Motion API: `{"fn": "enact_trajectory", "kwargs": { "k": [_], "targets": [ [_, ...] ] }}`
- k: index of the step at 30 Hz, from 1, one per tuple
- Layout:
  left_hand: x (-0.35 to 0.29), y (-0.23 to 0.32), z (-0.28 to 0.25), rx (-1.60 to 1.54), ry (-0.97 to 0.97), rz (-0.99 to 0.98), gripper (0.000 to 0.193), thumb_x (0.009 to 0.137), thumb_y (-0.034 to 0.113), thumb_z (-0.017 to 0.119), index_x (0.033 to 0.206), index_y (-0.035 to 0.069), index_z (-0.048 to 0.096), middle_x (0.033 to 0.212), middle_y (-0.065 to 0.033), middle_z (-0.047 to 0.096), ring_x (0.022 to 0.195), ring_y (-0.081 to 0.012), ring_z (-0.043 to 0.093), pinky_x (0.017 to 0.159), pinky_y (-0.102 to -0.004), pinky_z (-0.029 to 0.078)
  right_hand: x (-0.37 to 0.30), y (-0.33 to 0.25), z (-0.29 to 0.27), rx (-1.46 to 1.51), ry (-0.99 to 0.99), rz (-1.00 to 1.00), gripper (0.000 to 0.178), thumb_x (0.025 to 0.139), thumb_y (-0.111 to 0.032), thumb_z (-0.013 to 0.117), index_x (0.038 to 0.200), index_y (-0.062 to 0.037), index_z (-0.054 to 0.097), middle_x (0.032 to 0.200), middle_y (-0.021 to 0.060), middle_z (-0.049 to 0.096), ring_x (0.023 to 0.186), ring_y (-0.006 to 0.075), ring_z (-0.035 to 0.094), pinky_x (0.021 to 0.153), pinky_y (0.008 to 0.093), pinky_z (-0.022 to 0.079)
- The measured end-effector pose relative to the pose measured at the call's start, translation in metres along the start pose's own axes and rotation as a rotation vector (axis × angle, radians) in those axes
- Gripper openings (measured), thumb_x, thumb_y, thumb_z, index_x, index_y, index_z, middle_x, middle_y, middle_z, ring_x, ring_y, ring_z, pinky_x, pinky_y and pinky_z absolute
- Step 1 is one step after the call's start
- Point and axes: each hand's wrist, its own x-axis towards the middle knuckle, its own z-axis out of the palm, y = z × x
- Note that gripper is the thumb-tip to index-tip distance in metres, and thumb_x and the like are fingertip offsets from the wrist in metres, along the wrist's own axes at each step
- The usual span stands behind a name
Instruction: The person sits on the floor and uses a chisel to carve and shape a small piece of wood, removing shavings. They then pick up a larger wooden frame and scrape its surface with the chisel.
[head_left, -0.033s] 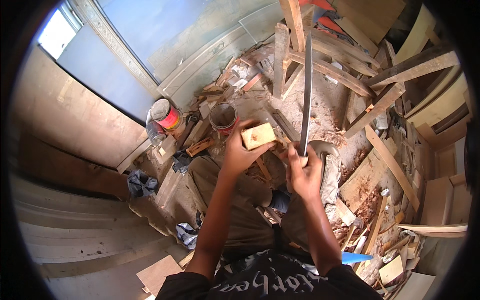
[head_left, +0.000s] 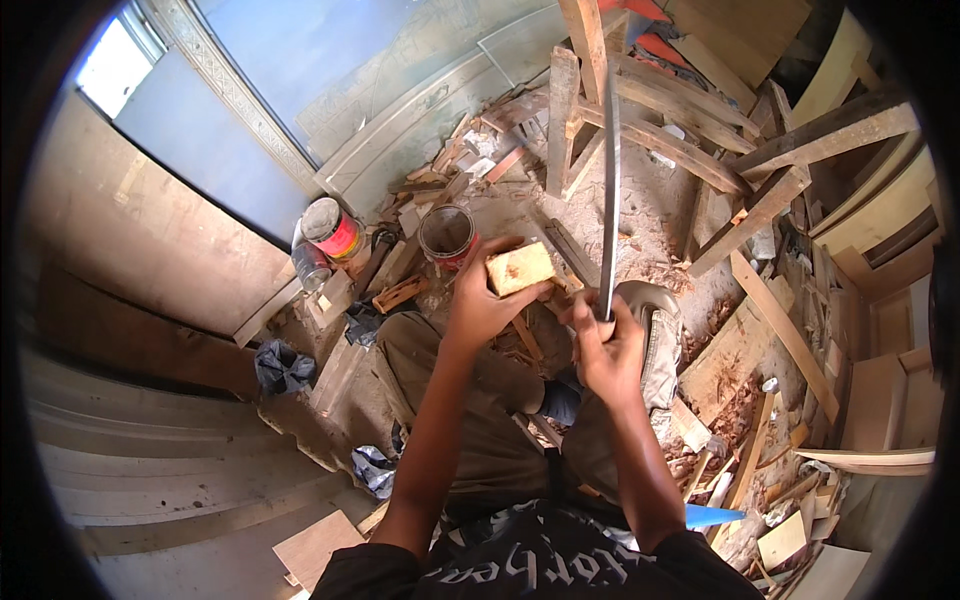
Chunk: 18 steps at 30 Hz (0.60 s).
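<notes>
A pale block of wood (head_left: 521,268), squared with a brownish mark on its end face, is gripped by my left hand (head_left: 484,295), the fingers wrapped round its sides. My right hand (head_left: 608,345) is closed round the handle of a long-bladed tool (head_left: 611,200), narrow and grey like a machete. Its blade stands nearly upright in the picture, to the right of the block and apart from it. Both hands are over my lap, between my bent knees. The far side of the block is hidden by my fingers.
Beyond my left hand stands an open tin (head_left: 447,232); a lidded paint can (head_left: 332,228) is farther left. Wooden trestle-like beams (head_left: 680,150) rise at the far right. Wood scraps and shavings (head_left: 735,395) litter the right side. A black plastic bag (head_left: 284,367) lies left.
The wood block and my left hand have shifted very slightly to the right. The blade's tip has swung a little to the left in my right hand.
</notes>
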Motion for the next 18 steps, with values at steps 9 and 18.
{"fn": "enact_trajectory", "kwargs": {
  "k": [9, 18],
  "targets": [
    [0.009, -0.008, 0.032, -0.046, 0.032, 0.035, 0.047, 0.072, 0.011, 0.087, 0.112, -0.002, 0.066, 0.105, -0.0145, 0.072, 0.094, -0.0226, 0.07, 0.082, -0.0348, 0.055, 0.011, -0.037, -0.022, -1.065, -0.248, -0.23, 0.035, 0.082, -0.028, 0.074, 0.105, -0.0044, 0.059, 0.071, 0.0202, 0.068, 0.064, 0.0409, 0.068, 0.059, 0.0491, 0.055],
    [0.015, 0.007, 0.045, 0.07, 0.119, 0.213, 0.048, 0.071, 0.007, 0.086, 0.114, -0.004, 0.066, 0.105, -0.014, 0.072, 0.094, -0.022, 0.07, 0.083, -0.0333, 0.055, 0.042, -0.031, -0.054, -1.412, -0.352, -0.519, 0.041, 0.081, -0.034, 0.073, 0.108, -0.007, 0.058, 0.074, 0.0136, 0.068, 0.065, 0.0321, 0.069, 0.059, 0.0457, 0.055]
  ]
}}
